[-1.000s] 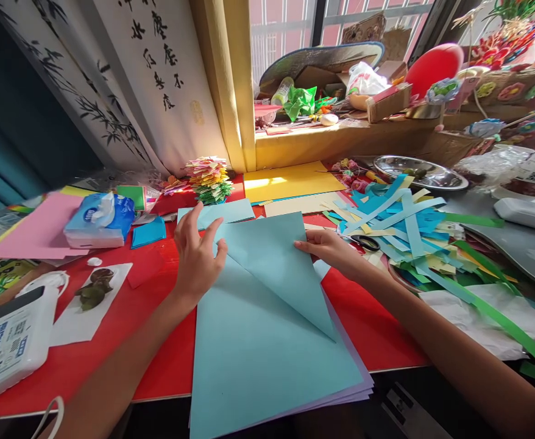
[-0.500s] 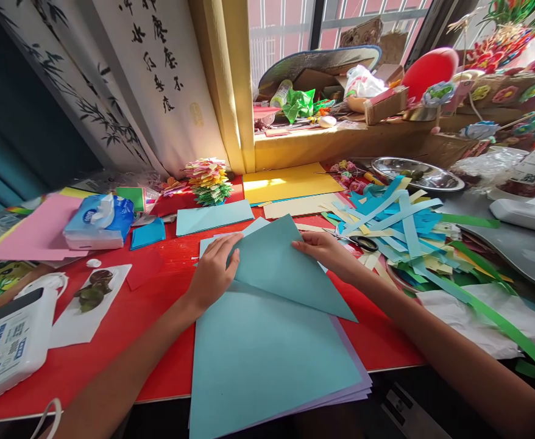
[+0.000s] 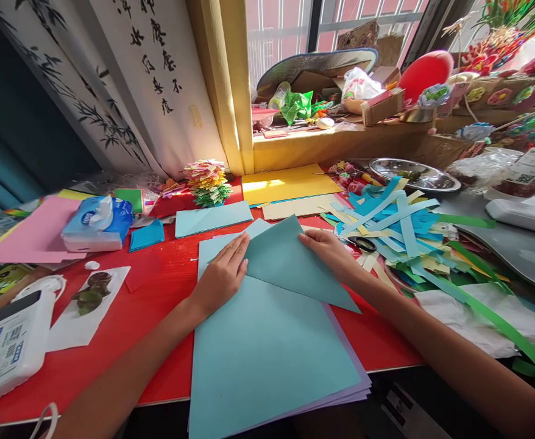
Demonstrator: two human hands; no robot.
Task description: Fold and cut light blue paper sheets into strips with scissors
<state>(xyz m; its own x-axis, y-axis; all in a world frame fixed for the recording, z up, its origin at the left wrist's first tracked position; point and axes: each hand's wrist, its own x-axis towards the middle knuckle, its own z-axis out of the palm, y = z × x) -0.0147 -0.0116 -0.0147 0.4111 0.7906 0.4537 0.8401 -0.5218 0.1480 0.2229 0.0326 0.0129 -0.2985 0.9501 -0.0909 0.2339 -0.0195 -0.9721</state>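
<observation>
A folded teal sheet of paper (image 3: 290, 259) lies across the upper part of a stack of light blue and lilac paper (image 3: 272, 360). Its fold makes a triangular flap whose tip points down to the right. My left hand (image 3: 224, 268) rests flat over the left part of the fold, fingers stretched out and close together. At the flap's upper right edge, my right hand (image 3: 325, 247) pinches the paper between thumb and fingers. The stack hangs over the table's front edge.
Cut paper strips (image 3: 400, 225) pile up on the right beside black-handled scissors (image 3: 362, 244). A tissue pack (image 3: 97, 222), a white device (image 3: 14, 341) and dark fruit pieces on a napkin (image 3: 91, 294) lie left. Behind stands a folded-paper tower (image 3: 208, 183).
My left hand has slid slightly right and flattened over the fold. My right hand has shifted a little right along the edge, and the flap's right tip has moved slightly up and right.
</observation>
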